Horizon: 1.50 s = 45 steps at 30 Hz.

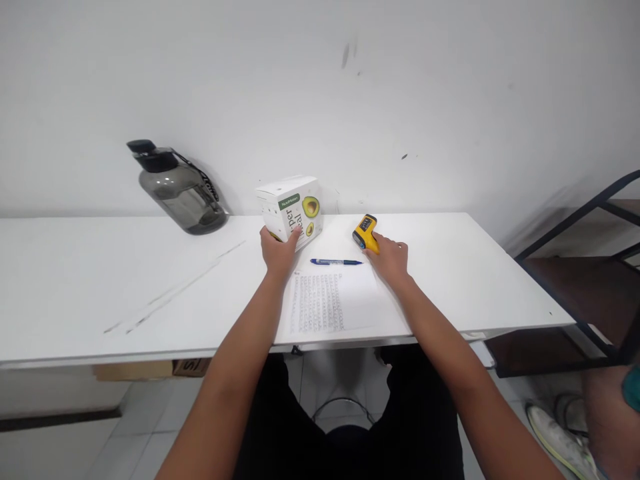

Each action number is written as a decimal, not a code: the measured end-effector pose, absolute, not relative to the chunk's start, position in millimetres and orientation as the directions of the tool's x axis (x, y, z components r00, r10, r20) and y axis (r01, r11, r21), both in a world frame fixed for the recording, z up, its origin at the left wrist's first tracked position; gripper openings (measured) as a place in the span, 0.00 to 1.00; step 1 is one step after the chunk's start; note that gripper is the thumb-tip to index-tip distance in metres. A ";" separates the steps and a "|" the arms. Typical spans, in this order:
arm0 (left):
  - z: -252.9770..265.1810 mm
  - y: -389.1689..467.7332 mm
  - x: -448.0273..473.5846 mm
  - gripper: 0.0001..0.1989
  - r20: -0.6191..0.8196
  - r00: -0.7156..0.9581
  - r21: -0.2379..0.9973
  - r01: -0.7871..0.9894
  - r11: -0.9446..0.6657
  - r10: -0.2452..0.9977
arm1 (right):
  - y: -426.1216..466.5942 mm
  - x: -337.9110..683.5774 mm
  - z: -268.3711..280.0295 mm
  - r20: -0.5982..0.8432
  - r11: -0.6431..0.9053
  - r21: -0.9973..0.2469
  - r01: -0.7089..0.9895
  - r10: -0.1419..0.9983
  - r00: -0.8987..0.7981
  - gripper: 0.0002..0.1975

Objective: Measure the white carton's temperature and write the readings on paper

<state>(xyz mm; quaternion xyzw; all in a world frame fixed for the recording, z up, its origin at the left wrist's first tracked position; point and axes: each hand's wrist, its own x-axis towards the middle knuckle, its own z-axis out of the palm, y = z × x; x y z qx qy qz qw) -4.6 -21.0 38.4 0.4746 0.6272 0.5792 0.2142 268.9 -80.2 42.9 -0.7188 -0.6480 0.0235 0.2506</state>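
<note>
My left hand point(280, 251) is closed around the lower near corner of a white carton point(293, 210) printed with avocados and a green label. The carton stands slightly turned on the white table. In my right hand point(391, 257) is the handle of a yellow and black infrared thermometer point(367, 231), its small dark display facing up. Between the hands lies a blue pen point(336, 262), touched by neither. Just below the pen is a sheet of paper point(357, 300) with columns of handwriting on its left part.
A large grey water bottle point(183, 193) with a black cap and strap stands at the left by the wall. The white table point(200, 300) runs along the wall. To the right are a dark metal-framed rack point(575, 280) and another person's leg and shoe point(560, 437).
</note>
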 end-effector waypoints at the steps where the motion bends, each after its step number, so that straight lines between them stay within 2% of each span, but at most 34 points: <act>1: 38.5 -20.8 -4.4 0.34 0.280 -0.461 0.930 0.349 -0.118 0.842 | -78.7 270.3 40.6 0.287 -0.035 -0.384 0.923 0.945 0.156 0.24; 8: 44.8 -25.2 0.4 0.34 0.285 -0.450 0.908 0.410 -0.088 0.846 | -75.9 274.9 38.7 0.199 -0.081 -0.314 0.946 0.969 0.149 0.25; 12: 49.0 -26.1 0.8 0.34 0.272 -0.436 0.907 0.414 -0.078 0.858 | -77.9 273.2 38.1 0.319 -0.050 -0.252 0.967 0.939 0.132 0.25; 14: 49.1 -26.4 1.0 0.34 0.267 -0.424 0.906 0.416 -0.076 0.865 | -79.4 269.7 37.6 0.416 0.043 -0.231 0.972 0.907 0.059 0.21; 17: 48.1 -26.8 1.6 0.35 0.272 -0.399 0.899 0.430 -0.084 0.876 | -82.0 260.1 36.8 0.494 0.263 -0.175 0.949 0.857 -0.146 0.16; 20: 47.5 -26.7 2.3 0.35 0.261 -0.381 0.900 0.428 -0.081 0.887 | -85.1 249.0 34.7 0.440 0.433 -0.118 0.894 0.829 -0.344 0.14; 23: 47.2 -25.4 2.5 0.35 0.236 -0.378 0.908 0.413 -0.065 0.895 | -87.0 243.1 34.9 0.373 0.500 -0.124 0.857 0.824 -0.427 0.15; 26: 45.5 -23.0 1.8 0.35 0.211 -0.372 0.917 0.394 -0.052 0.904 | -87.9 243.9 40.7 0.435 0.473 -0.186 0.861 0.826 -0.359 0.15; 28: 43.7 -21.4 1.0 0.36 0.199 -0.361 0.922 0.384 -0.049 0.911 | -89.3 245.6 45.6 0.521 0.389 -0.279 0.878 0.829 -0.202 0.15; 30: 42.4 -20.3 0.3 0.37 0.195 -0.355 0.920 0.389 -0.045 0.914 | -92.1 246.1 48.9 0.567 0.297 -0.447 0.844 0.824 0.010 0.17; 33: 42.2 -20.2 -0.3 0.37 0.193 -0.349 0.912 0.408 -0.037 0.917 | -98.3 242.8 49.5 0.453 0.249 -0.742 0.622 0.870 0.192 0.20; 36: 42.8 -20.7 -0.3 0.37 0.188 -0.343 0.911 0.410 -0.034 0.920 | -103.7 236.7 46.9 0.299 0.212 -0.869 0.447 0.945 0.132 0.17; 42: 38.9 -17.4 -0.5 0.37 0.196 -0.353 0.914 0.404 -0.040 0.915 | -103.1 230.3 41.0 0.262 0.303 -0.851 0.430 0.953 -0.152 0.11; 45: 37.5 -16.5 -0.5 0.37 0.198 -0.352 0.916 0.399 -0.045 0.915 | -101.7 229.1 40.6 0.198 0.262 -0.870 0.418 0.962 -0.191 0.08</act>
